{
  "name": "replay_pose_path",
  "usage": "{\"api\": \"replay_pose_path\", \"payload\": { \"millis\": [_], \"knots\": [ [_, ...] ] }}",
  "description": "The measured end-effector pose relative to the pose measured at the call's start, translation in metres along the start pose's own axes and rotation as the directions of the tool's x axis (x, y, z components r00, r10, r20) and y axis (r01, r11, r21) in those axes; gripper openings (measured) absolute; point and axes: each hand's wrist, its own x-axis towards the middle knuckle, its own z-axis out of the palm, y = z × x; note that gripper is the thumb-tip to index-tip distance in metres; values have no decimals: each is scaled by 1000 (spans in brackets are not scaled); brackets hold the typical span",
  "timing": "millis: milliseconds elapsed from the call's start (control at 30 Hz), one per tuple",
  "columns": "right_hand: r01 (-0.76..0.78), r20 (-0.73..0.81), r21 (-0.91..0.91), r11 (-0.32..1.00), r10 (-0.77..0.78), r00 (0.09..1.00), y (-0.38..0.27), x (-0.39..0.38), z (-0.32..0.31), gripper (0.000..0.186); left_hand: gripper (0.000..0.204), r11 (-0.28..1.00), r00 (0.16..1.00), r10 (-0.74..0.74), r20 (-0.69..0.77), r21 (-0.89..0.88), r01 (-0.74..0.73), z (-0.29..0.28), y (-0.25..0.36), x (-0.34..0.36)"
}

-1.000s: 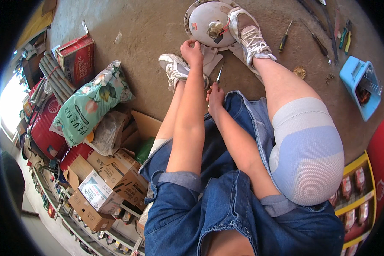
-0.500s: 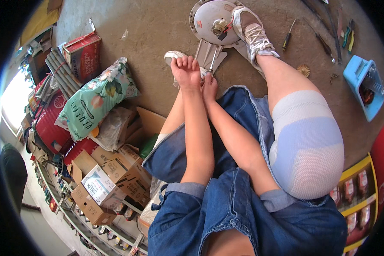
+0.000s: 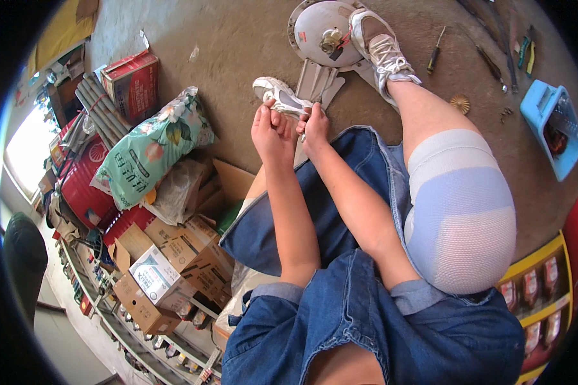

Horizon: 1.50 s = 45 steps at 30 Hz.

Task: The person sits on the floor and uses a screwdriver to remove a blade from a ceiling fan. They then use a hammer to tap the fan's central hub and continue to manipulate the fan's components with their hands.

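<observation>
My right hand (image 3: pixel 315 130) is closed around a thin metal tool (image 3: pixel 304 137), whose small bright end shows beneath the fist; the rest is mostly covered. Close beside it, my left hand (image 3: pixel 274 136) has its fingers curled in, and whatever they may hold is hidden. Both hands are above my lap, just this side of my left shoe (image 3: pixel 281 93). Past them on the floor lies a round whitish metal disc (image 3: pixel 310 35) with a brassy fitting (image 3: pixel 331 42) at its middle. A flat metal bracket (image 3: pixel 315 80) reaches from the disc toward my hands. My right shoe (image 3: pixel 380 54) rests against the disc.
At right on the floor are a screwdriver (image 3: pixel 436 51), pliers (image 3: pixel 528 54), a brass-coloured round piece (image 3: pixel 460 103) and a blue basket (image 3: pixel 538 122). Leftward stand a floral green bag (image 3: pixel 154 151), a red box (image 3: pixel 135 83) and cardboard boxes (image 3: pixel 148 308). A yellow rack (image 3: pixel 549 300) is at lower right.
My left hand has turned and dropped nearer to my lap. The tool's shaft, which pointed up from my right hand over the bracket, has swung away, and its end now shows below the fist.
</observation>
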Motion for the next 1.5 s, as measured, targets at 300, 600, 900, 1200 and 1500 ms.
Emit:
{"api": "replay_pose_path", "payload": {
  "millis": [300,600,900,1200,1500],
  "knots": [
    [-18,-25,27,999,19,1000,-1,6,3,40,27,214,921,388,28,970,-119,-35,-39,-13],
    [36,-50,-19,999,-37,998,6,18,-5,41,36,-79,963,267,-33,995,56,-19,-33,-24],
    [-16,8,-15,1000,16,1000,2,11,-5,40,37,-199,991,120,-57,977,81,-17,-27,-27],
    [-42,8,23,999,41,999,0,14,-4,41,31,-184,982,176,67,982,-34,-14,-25,-28],
    [-17,21,-5,1000,17,1000,0,11,-4,41,32,-195,987,154,55,980,-25,-14,-24,-29]
  ]
}}
